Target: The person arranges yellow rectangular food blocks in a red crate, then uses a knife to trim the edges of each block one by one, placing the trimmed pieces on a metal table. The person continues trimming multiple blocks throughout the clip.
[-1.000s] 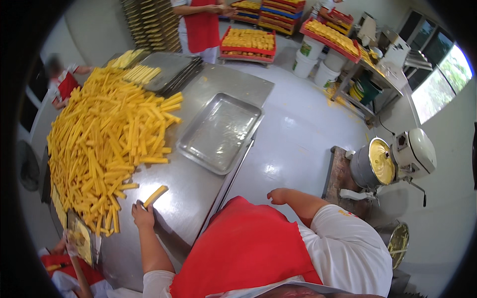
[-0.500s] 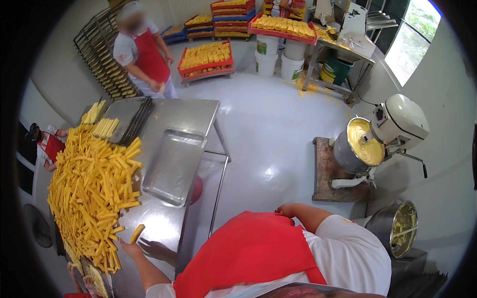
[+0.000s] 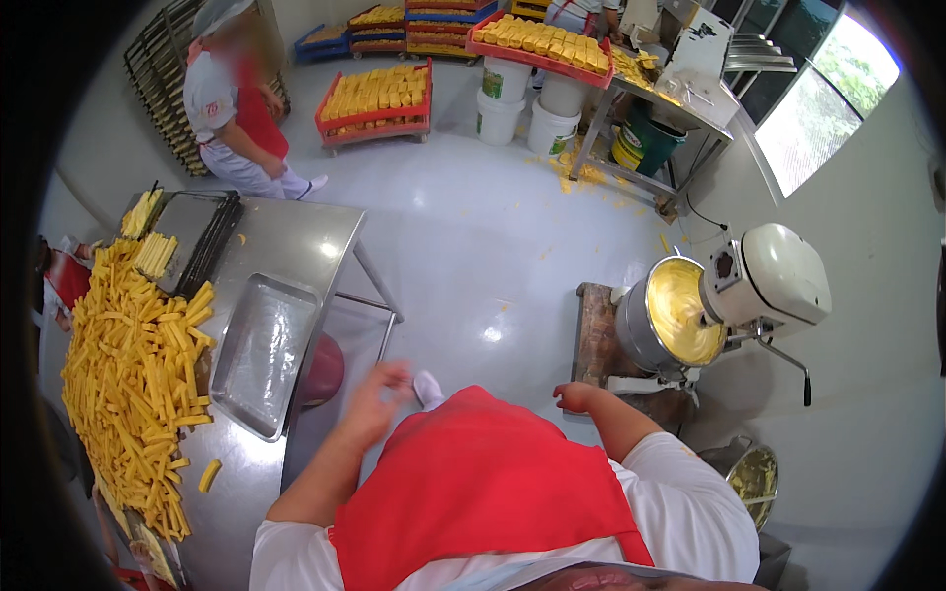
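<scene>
My left hand (image 3: pixel 379 402), blurred, looks spread and empty; whether my right hand (image 3: pixel 574 397) holds anything, I can't tell. A wide left swing could knock the metal tray (image 3: pixel 264 355) off the table's (image 3: pixel 296 225) edge. I count one lone yellow stick (image 3: pixel 209 476) beside an uncountable heap (image 3: pixel 138 384).

Table (image 3: pixel 232 478) and tray (image 3: pixel 264 350) – smooth, glossy metal; apron (image 3: pixel 483 483) – matt cloth; platform (image 3: pixel 594 340), rough wood.

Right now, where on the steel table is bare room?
On the steel table, between the silver tray and the far right corner; also between the lone yellow stick and the right edge. The stick pile and dark trays crowd the left.
</scene>
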{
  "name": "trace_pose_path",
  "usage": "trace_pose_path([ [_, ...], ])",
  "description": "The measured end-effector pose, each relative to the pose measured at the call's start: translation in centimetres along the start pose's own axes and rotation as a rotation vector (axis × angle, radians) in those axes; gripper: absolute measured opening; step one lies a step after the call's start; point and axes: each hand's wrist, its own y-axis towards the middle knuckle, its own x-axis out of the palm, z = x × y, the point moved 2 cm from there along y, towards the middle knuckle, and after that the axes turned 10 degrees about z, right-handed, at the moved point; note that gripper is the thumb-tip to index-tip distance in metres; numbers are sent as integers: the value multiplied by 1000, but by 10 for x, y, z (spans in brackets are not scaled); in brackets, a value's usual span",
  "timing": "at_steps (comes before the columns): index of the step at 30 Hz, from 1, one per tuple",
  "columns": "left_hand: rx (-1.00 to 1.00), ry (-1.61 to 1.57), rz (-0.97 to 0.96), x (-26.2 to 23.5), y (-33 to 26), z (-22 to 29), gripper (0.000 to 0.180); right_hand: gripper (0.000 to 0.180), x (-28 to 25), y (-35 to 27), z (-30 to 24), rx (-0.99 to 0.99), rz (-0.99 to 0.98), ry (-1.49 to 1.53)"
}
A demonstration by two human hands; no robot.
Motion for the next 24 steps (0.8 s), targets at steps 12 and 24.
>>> trace_pose_path([
  [12, 88, 381, -813, 48, 267, -39, 34, 43, -131, 78, 55, 214, 74, 188],
  [24, 226, 103, -1038, 138, 531, 5, 36, 44, -133, 158, 139, 521, 108, 432],
])
